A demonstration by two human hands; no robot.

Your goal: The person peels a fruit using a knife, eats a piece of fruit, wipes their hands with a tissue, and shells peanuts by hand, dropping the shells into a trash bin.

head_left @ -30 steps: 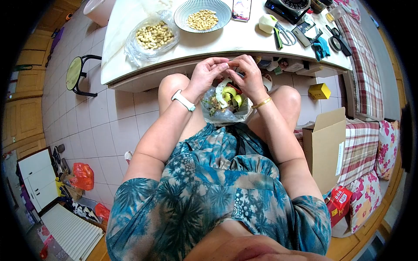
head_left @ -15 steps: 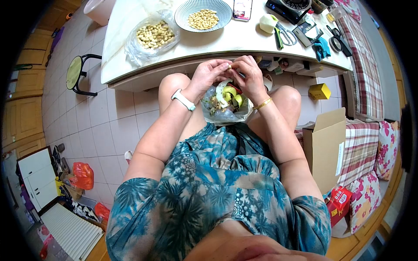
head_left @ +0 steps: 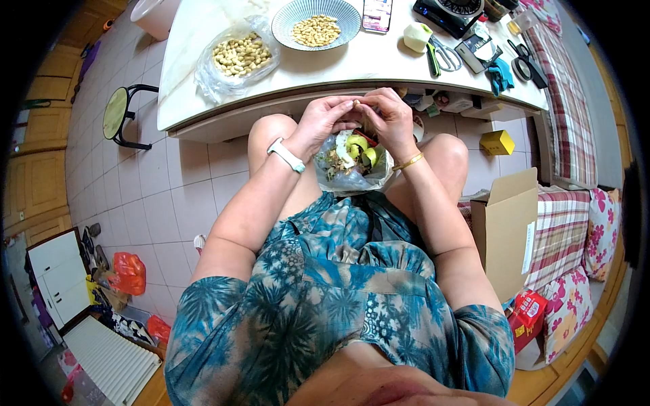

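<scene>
My left hand [head_left: 326,122], with a white watch on its wrist, meets my right hand [head_left: 391,120] above the waste bag. Fingertips of both hands pinch a small peanut [head_left: 356,103] between them; most of it is hidden by the fingers. Below them, between my knees, sits the waste bag [head_left: 349,184] with green fruit peels [head_left: 357,143] and brown scraps. On the table ahead, a plastic bag of unshelled peanuts [head_left: 242,57] lies to the left of a striped bowl [head_left: 283,20], which holds shelled peanuts [head_left: 315,30].
The white table [head_left: 183,81] bears a phone [head_left: 377,15], a peeled fruit [head_left: 416,36], a green-handled peeler [head_left: 432,59], scissors [head_left: 448,57] and a black scale [head_left: 447,17]. A stool [head_left: 116,113] stands at left. An open cardboard box [head_left: 504,237] is at my right.
My fingers have shifted slightly around the peanut, and less of it shows. My right hand has turned a little. The bag and bowl stay in place.
</scene>
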